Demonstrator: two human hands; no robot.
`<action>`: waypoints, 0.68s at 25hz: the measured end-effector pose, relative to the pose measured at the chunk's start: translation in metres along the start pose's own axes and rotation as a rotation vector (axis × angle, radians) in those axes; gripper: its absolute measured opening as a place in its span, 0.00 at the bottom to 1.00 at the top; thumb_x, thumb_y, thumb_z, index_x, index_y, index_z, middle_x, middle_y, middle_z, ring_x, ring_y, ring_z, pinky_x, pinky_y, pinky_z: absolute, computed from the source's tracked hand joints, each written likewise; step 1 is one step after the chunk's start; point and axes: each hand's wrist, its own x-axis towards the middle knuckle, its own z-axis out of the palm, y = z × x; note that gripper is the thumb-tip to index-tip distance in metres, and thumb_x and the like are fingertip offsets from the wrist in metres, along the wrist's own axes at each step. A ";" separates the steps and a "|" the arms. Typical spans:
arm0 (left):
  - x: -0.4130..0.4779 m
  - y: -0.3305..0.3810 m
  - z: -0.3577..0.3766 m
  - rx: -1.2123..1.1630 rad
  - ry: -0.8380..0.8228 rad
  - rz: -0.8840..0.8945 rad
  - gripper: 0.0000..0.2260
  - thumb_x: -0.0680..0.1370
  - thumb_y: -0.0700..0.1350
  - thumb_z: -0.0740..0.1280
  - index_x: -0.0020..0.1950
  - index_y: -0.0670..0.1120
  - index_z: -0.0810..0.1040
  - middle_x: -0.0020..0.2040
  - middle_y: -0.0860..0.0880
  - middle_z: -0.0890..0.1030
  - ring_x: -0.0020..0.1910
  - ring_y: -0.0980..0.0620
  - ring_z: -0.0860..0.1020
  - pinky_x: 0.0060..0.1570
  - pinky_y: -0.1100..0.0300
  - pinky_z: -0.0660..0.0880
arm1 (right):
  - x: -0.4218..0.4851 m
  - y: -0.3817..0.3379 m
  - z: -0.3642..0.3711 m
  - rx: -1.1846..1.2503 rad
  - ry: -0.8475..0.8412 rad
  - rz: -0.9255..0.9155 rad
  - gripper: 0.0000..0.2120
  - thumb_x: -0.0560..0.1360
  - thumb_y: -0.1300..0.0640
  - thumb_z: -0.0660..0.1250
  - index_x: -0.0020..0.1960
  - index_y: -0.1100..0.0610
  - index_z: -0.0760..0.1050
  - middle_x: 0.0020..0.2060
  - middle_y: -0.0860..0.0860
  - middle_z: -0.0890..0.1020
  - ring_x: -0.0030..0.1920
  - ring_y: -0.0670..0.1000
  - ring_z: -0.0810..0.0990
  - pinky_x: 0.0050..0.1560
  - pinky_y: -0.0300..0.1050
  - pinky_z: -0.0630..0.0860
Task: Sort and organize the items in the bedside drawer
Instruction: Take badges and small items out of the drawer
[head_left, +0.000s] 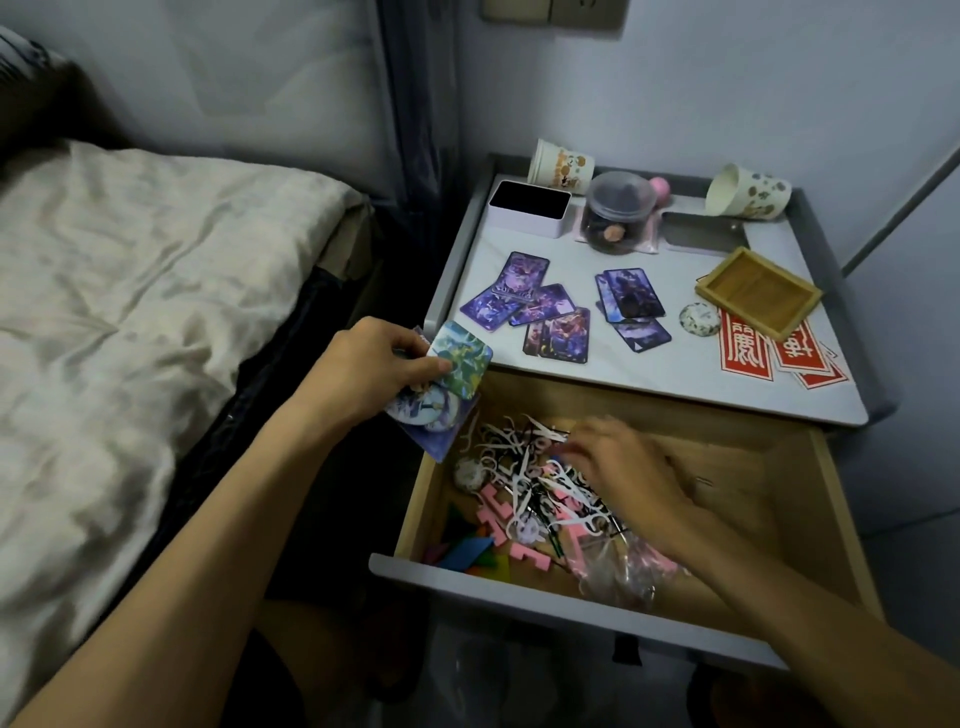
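Open drawer (519, 587) pulled out below the nightstand top (649, 379); contents only partly sorted. The left hand (374, 369) is clamped on a small stack of cards and round badges (457, 364), thumb on top and fingers beneath, held in the air just outside the drawer's left far corner. Judgement: it serves as a collecting hand, gathering like items so they can go up in one batch. Two groups of purple cards (540, 306) already lie spread on the nightstand top, beside a wooden tray (758, 291) and red paper slips (779, 353), which suggests sorting by kind onto that surface. The right hand (618, 462) is down inside the drawer, palm down, over a tangle of white picks (514, 457). Its fingertips are motion-blurred, so I cannot tell whether it pinches anything. The hands are well apart, left above and outside the drawer, right in its middle. Left unsorted in the drawer: the white picks under and just left of the right hand, pink foam pieces (498, 514) toward the near left, and coloured flat pieces (467, 553) at the front-left corner. The right side of the drawer floor looks bare.
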 end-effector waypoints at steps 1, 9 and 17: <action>0.000 -0.001 -0.002 -0.004 0.012 -0.003 0.10 0.72 0.55 0.75 0.43 0.49 0.84 0.35 0.55 0.82 0.33 0.62 0.76 0.35 0.62 0.72 | 0.007 -0.015 0.005 0.135 -0.107 -0.054 0.09 0.76 0.52 0.70 0.53 0.53 0.82 0.50 0.47 0.80 0.51 0.47 0.76 0.54 0.42 0.73; -0.004 -0.014 -0.017 -0.009 0.083 -0.013 0.11 0.73 0.56 0.73 0.40 0.50 0.84 0.32 0.54 0.82 0.32 0.65 0.76 0.34 0.65 0.71 | 0.053 -0.070 0.068 0.019 -0.232 -0.284 0.09 0.74 0.63 0.66 0.53 0.61 0.81 0.52 0.57 0.80 0.54 0.58 0.79 0.53 0.51 0.77; -0.004 -0.008 -0.011 -0.051 0.040 -0.011 0.11 0.72 0.57 0.73 0.41 0.50 0.83 0.36 0.53 0.83 0.35 0.61 0.79 0.38 0.60 0.75 | 0.041 -0.075 0.066 -0.012 -0.245 -0.303 0.16 0.77 0.65 0.61 0.65 0.59 0.70 0.60 0.59 0.72 0.46 0.58 0.80 0.42 0.52 0.80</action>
